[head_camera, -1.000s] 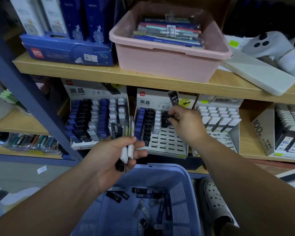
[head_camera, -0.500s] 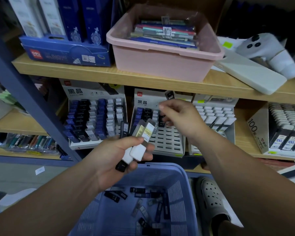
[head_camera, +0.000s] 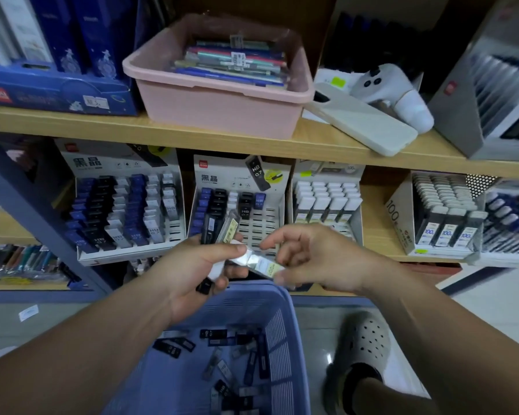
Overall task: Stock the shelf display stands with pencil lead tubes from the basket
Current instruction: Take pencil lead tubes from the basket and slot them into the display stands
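Grip of left hand (head_camera: pixel 189 274) clutching lead tubes (head_camera: pixel 219 227), right hand (head_camera: pixel 315 259) pinching blurred tube (head_camera: pixel 267 267), basket (head_camera: pixel 277 339) cut off

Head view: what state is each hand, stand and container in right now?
Left hand, grips a bunch of lead tubes.
Right hand, pinches one clear tube beside the left hand.
Middle stand, partly filled, many slots empty.
Left stand, mostly full.
Blue basket, loose tubes lying in it.
Pink tub, holds stacked stationery packs.
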A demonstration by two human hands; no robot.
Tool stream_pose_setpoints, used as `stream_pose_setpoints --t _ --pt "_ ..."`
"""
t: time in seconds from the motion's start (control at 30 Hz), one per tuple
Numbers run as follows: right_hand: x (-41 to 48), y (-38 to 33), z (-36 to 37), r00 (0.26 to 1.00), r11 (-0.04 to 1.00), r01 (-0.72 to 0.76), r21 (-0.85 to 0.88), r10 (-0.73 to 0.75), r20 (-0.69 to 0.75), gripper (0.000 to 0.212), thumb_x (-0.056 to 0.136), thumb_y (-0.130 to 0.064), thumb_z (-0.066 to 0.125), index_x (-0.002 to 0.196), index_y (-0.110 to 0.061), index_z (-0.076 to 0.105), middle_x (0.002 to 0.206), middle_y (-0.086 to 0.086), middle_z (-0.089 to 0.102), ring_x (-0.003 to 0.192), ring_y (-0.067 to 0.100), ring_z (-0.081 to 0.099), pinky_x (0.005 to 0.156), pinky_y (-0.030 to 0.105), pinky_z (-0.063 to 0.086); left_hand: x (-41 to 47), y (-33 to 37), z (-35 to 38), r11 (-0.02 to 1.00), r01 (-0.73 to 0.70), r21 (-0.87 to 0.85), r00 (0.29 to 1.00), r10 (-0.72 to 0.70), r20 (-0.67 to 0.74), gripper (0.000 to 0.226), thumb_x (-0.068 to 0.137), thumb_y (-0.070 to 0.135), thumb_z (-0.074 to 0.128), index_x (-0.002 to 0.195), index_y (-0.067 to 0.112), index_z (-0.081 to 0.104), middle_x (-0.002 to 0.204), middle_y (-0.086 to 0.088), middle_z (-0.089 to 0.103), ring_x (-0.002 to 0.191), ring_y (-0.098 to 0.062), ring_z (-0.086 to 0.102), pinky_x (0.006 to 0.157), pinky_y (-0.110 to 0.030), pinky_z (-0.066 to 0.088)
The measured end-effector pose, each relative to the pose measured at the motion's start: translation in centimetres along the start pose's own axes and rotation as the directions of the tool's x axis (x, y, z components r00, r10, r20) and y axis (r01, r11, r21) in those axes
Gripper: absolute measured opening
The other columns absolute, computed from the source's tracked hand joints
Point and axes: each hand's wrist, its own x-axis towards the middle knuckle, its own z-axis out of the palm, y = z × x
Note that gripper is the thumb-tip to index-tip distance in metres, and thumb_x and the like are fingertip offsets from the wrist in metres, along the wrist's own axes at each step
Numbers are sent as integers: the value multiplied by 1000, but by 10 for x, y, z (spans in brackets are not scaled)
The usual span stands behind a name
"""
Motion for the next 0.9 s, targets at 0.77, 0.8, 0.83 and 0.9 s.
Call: stream_pose_setpoints --t 0.77,0.8,0.83,0.9 --pt "23 45 -63 709 986 48 -158 -145 -690 29 95 -10 65 93 -36 53 92 8 64 81 30 70 72 52 56 12 -15 21 997 67 44 994 -70 78 25 98 22 56 114 7 68 103 -17 75 60 -22 65 50 -29 54" --pt "26 46 -63 703 986 61 -156 -154 -694 30 94 -9 66 91 -36 54 93 6 64 81 28 71 73 52 57 12 -14 20 997 65 51 996 -68 63 25 98 22 56 115 6 67 102 -17 75 59 -22 64 50 -30 53" --pt "29 47 -63 700 983 73 -166 -169 -693 30 93 -8 66 90 -36 54 92 5 63 81 26 71 75 52 58 13 -14 19 996 61 57 997 -64 47 25 98 22 57 115 6 66 100 -17 75 58 -22 63 49 -30 52" --pt "35 49 -62 698 970 82 -229 -220 -682 27 91 -9 69 92 -33 56 89 6 65 82 25 70 76 45 58 14 -13 17 997 58 51 998 -59 22 26 98 22 57 116 5 65 99 -18 75 56 -22 62 48 -30 50"
